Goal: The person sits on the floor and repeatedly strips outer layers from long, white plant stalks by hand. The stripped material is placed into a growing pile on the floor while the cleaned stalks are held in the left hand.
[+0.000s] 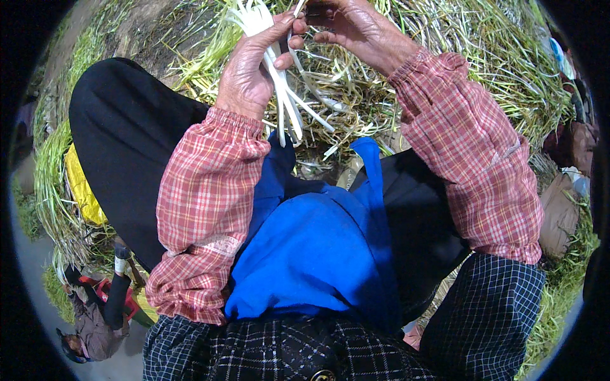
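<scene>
A bunch of slender white vegetable stalks (288,107) is gripped in my left hand (248,66), with the cut-looking ends hanging towards my lap. One thin, limp pale stalk (307,78) runs apart from the bunch, past my left fingertips and down to the heap. My right hand (360,31) is close by at the top edge, its curled fingers almost meeting the left fingertips beside that stalk. Whether those right fingers pinch the stalk is hidden by the picture's edge. Below the hands lies the blue cloth (310,247) over my lap.
Loose green and pale stalks with dry litter (362,95) cover the ground before me. My bent black-clad knee (128,119) rises at the left, near a yellow sack (83,185). Another person (97,319) is at lower left. A brown bundle (560,214) lies at right.
</scene>
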{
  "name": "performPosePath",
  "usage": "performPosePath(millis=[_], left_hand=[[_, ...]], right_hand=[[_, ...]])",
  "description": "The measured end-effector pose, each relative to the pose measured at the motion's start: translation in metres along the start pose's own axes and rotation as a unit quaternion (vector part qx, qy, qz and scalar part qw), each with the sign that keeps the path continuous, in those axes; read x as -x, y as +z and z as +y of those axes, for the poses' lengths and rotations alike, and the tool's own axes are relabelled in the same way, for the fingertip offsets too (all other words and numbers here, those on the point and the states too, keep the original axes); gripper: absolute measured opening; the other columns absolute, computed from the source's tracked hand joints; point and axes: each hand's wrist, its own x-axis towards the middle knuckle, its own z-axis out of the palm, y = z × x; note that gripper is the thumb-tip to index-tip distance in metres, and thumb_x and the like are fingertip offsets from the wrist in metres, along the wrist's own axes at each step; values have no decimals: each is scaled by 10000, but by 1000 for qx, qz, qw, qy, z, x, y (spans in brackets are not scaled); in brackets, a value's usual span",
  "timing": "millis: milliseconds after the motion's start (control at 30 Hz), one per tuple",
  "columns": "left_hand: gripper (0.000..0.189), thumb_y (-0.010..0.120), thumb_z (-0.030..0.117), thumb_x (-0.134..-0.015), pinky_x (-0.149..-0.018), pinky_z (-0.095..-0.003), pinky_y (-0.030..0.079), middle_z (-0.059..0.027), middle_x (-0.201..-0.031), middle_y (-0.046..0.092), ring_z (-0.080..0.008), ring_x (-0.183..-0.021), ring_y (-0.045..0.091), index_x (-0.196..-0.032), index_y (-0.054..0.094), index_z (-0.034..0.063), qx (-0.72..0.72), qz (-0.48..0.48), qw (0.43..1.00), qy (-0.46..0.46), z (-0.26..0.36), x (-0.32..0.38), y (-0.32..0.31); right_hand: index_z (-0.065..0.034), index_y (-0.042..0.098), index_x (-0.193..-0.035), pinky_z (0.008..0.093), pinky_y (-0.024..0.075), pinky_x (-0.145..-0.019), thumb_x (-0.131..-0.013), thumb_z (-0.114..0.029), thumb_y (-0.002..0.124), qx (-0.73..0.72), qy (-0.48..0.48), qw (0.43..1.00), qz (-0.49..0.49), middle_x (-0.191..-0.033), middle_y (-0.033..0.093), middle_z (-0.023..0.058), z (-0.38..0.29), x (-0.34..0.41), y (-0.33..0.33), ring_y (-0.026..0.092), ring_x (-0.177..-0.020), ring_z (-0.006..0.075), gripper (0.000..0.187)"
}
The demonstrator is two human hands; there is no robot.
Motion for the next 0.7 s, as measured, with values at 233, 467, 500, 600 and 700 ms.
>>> performPosePath(millis=[233, 467, 500, 600, 700], left_hand=[[257, 721, 136, -873, -440, -159, 367, -42, -800, 649, -80, -639, 570, -1066, 632, -8, -101, 61, 992, 39, 2, 4, 5], [298, 750, 205, -856, -512, -193, 415, -78, -972, 718, -119, -750, 650, -1074, 654, 26, -238, 195, 948, 80, -6, 6, 1], [293, 744, 222, -867, -543, -211, 427, -82, -1017, 725, -128, -784, 658, -1079, 658, 39, -258, 205, 940, 86, -6, 6, 0], [288, 731, 234, -878, -590, -221, 444, -104, -1056, 726, -157, -883, 688, -1079, 658, 43, -243, 196, 945, 96, -2, 6, -1], [280, 705, 264, -897, -567, -188, 419, -102, -985, 741, -135, -865, 700, -1068, 650, 49, -284, 161, 941, 90, 15, 5, 2]], right_hand=[[-21, 625, -1023, 261, 493, -709, -1031, -395, 454, -87, 70, 993, 31, -903, 655, 31, 5, -8, 4, 606, -855, 111, 412], [12, 677, -938, 254, 484, -494, -984, -294, 535, -44, 235, 958, 155, -812, 694, 70, 33, -13, 6, 596, -595, 127, 341], [14, 684, -911, 259, 477, -483, -975, -287, 546, 17, 247, 957, 148, -801, 696, 74, 33, -15, 5, 586, -559, 131, 337], [22, 694, -835, 326, 471, -490, -919, -210, 559, 243, 212, 943, 83, -734, 672, 79, 35, -18, 0, 566, -518, 174, 281], [-16, 679, -986, 347, 500, -598, -898, -224, 564, 555, 67, 829, -16, -824, 659, 83, 62, -1, -18, 624, -716, 194, 254]])
